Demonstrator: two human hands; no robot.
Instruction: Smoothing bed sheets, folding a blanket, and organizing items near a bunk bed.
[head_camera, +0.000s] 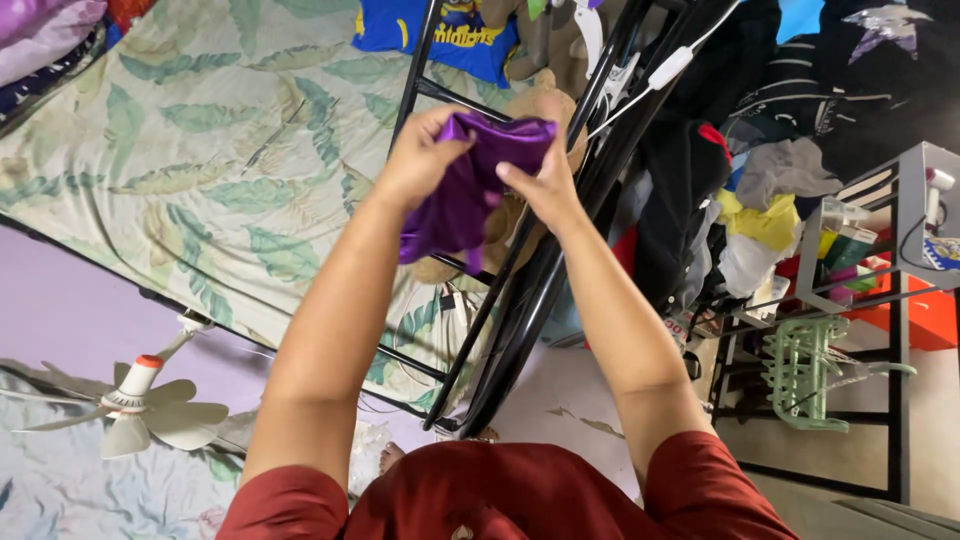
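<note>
Both arms stretched out ahead, above the black metal frame (545, 270). Left hand (420, 160) clamped shut on the near-left edge of a shiny purple cloth (465, 195); right hand (545, 185) pinching the same cloth's upper right edge between thumb and fingers. Held that way, apparently, to keep the slippery fabric taut along its top and off the frame below, with the loose part free to hang. Cloth bunched between the two grips at the top, the rest drooping down and to the left, just in front of the frame's slanted bars. Left of the frame, a mattress with a leaf-print sheet (200, 170). Further down on that side, a small white fan (140, 405). Right of the frame, a heap of clothes (760, 200), then a grey shelf rack (900, 230) with a pale green hanger (805, 370).
</note>
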